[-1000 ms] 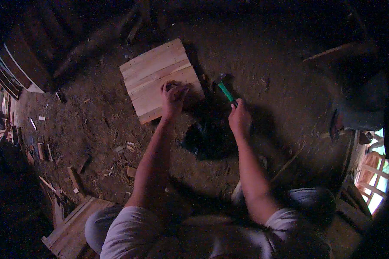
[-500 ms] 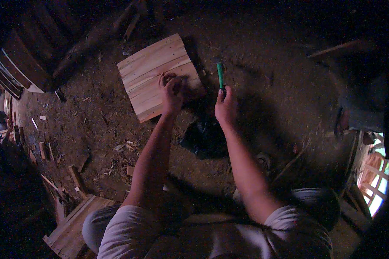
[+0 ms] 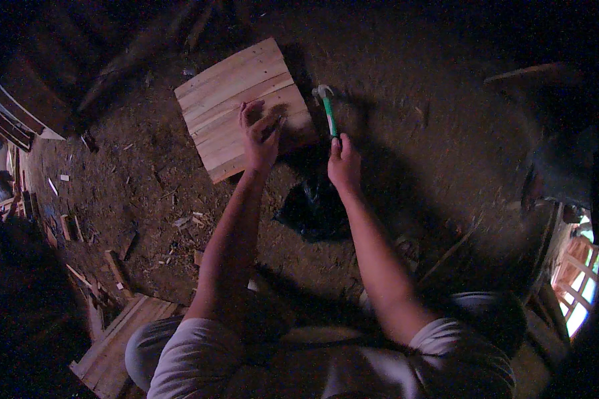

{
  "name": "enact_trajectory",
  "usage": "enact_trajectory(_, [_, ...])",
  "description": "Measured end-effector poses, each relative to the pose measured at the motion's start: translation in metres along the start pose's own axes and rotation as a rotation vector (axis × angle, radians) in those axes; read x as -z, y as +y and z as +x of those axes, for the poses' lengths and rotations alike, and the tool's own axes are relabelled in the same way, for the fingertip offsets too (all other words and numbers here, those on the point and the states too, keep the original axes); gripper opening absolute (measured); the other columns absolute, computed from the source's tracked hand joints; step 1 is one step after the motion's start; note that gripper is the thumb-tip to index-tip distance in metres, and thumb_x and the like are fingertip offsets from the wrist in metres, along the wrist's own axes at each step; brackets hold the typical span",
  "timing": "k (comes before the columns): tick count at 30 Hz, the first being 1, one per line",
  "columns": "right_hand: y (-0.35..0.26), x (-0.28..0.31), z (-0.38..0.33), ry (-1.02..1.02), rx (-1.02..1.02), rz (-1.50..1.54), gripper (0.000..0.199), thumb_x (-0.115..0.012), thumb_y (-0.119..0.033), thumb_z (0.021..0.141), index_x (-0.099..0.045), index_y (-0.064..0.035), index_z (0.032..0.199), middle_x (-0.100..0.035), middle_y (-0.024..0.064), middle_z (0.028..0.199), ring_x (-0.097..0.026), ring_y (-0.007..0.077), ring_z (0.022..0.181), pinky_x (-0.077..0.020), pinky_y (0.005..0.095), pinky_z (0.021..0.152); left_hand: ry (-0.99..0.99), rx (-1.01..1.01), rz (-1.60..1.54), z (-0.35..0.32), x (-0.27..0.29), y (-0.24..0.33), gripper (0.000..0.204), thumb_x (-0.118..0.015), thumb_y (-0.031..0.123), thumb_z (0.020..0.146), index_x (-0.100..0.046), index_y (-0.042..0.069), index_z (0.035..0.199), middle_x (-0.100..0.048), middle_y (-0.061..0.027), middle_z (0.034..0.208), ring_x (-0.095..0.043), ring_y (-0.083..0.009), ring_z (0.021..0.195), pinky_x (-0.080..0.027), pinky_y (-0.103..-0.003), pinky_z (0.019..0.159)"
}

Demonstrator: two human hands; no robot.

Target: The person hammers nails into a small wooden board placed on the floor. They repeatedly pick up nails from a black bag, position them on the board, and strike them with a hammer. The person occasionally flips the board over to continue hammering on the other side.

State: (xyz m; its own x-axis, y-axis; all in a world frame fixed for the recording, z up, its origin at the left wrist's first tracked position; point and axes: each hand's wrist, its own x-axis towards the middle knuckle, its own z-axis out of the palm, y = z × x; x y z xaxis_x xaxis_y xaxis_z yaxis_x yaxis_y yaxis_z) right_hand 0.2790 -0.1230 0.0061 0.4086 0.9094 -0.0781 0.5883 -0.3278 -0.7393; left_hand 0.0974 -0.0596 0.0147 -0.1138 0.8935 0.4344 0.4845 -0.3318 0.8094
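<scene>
A squarish panel of pale wooden planks (image 3: 229, 86), dotted with small dark nail marks, lies tilted ahead of me. Over its near right part is my left hand (image 3: 259, 143), fingers curled and thumb drawn in; anything small in the pinch is too dim to make out. My right hand (image 3: 345, 166) is closed round the dark lower grip of a hammer (image 3: 329, 113) with a green and white handle. Its metal claw head points away from me, just off the panel's right edge, and is apart from the wood.
A crumpled black plastic bag (image 3: 313, 209) lies between my forearms. Wood chips and offcuts (image 3: 116, 269) litter the dirt floor to the left. Another plank panel (image 3: 116, 346) is beside my left knee. Dark wooden structures stand at the upper left.
The hammer has swung slightly left, and its head now shows clearly. My left hand's fingers have shifted and loosened somewhat over the panel. The view has moved a little.
</scene>
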Motion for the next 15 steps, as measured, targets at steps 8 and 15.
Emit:
enact_trajectory(8, [0.005,-0.007,0.003,-0.018,-0.006,0.044,0.038,-0.048,-0.029,0.095,-0.053,-0.0001,0.119,-0.063,0.0247,0.102,-0.06,0.0412,0.096,-0.0475,0.0445,0.081,0.014,0.13,-0.117,0.0,-0.011,-0.013,0.015,-0.08,0.013,0.066,-0.073,0.01,0.079,-0.055,-0.0104,0.117,-0.036,-0.0334,0.127,-0.025,-0.044,0.108])
enact_trajectory(15, [0.002,-0.004,0.001,-0.05,-0.044,0.006,0.038,-0.047,-0.029,0.096,-0.052,-0.0007,0.12,-0.062,0.0255,0.104,-0.059,0.0415,0.097,-0.0471,0.0455,0.081,-0.061,0.066,0.079,-0.001,-0.009,-0.009,0.013,-0.078,0.015,0.068,-0.074,0.011,0.079,-0.057,-0.0081,0.115,-0.036,-0.0334,0.127,-0.024,-0.043,0.109])
